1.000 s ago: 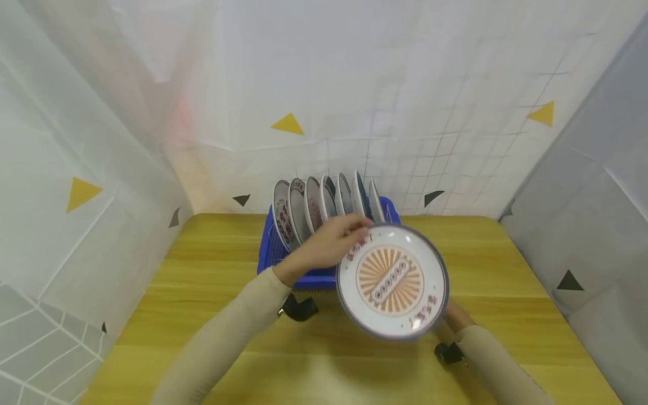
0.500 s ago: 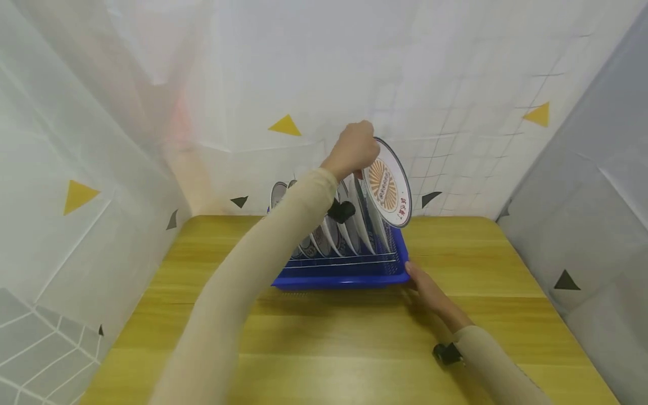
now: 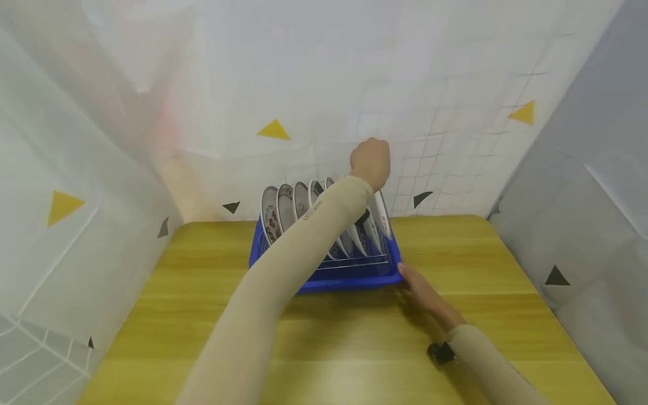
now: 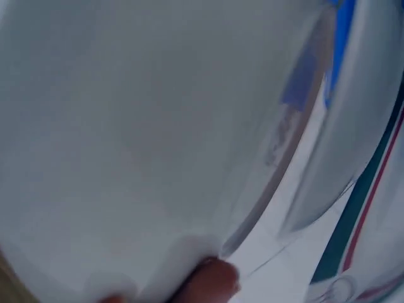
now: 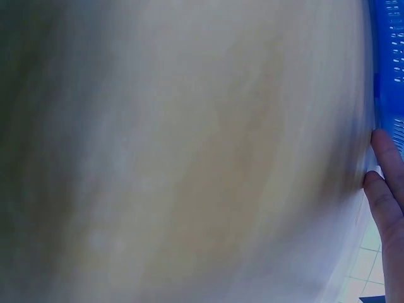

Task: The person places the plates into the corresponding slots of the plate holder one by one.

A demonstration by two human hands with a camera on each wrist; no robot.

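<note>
My left hand (image 3: 372,162) holds the upper edge of a white plate (image 3: 383,216) at the right end of a blue dish rack (image 3: 349,284). The plate stands tilted, with red lettering low on its face. Up close in the left wrist view, the plate (image 4: 139,126) fills most of the picture and fingertips (image 4: 211,282) press against its edge. My right hand (image 3: 422,289) touches the front right corner of the rack. Its fingers (image 5: 382,199) reach out straight against the blue basket wall (image 5: 390,63) in the right wrist view. My left sleeve hides part of the rack.
Several more plates (image 3: 270,211) stand upright in a row in the rack, left of the held one. The rack sits toward the back of a yellow wooden table (image 3: 202,281). White sheeting (image 3: 228,67) with yellow and black triangles encloses the back and sides.
My left hand has carried the plate from in front of the rack up and over, then down into its right end. My right hand has let go of the plate and moved to the rack's corner.
</note>
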